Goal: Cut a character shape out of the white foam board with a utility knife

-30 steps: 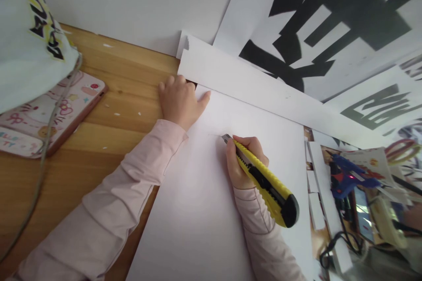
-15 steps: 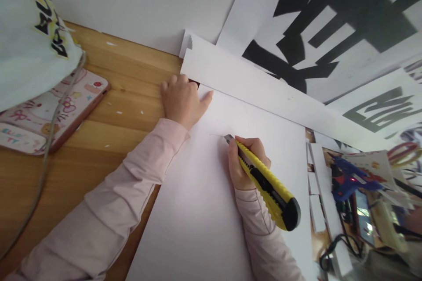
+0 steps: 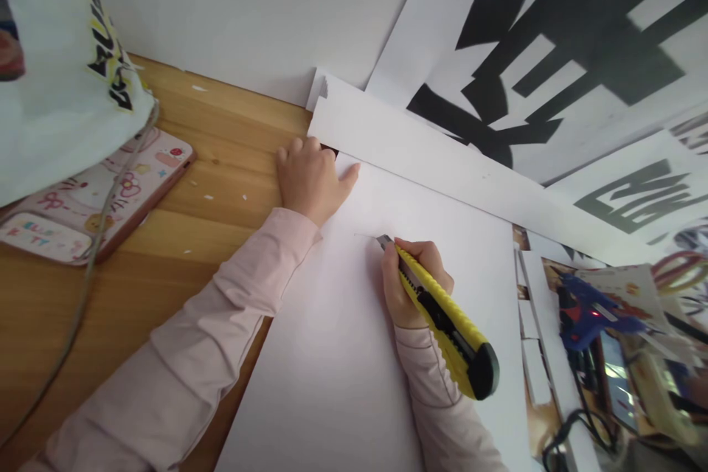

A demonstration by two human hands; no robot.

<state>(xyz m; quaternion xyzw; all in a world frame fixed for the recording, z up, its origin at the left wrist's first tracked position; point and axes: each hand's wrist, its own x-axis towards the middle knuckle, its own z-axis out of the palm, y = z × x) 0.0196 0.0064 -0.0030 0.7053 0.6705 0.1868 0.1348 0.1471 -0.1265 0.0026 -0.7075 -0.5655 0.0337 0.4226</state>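
A large white sheet (image 3: 332, 354) lies on the wooden table. My right hand (image 3: 412, 280) is closed around a yellow and black utility knife (image 3: 448, 317), its blade tip touching the sheet at the end of a short faint line. At the sheet's upper left edge, my left hand (image 3: 314, 181) rests palm down, thumb stretched out onto the sheet and the other fingers bent over the edge, holding nothing that shows. Just beyond both hands, a long white strip (image 3: 420, 155) runs along the sheet's far edge.
On the left lie a pink phone (image 3: 122, 192), a cable (image 3: 82, 310) and a white bag (image 3: 49, 88). Printed sheets with black shapes (image 3: 586, 37) stand at the back right. A blue glue gun (image 3: 591, 310), white strips and wires crowd the right side.
The whole view has shifted slightly, so most things sit a little lower. Both hands keep nearly the same place on the sheet, and the knife tip still touches it.
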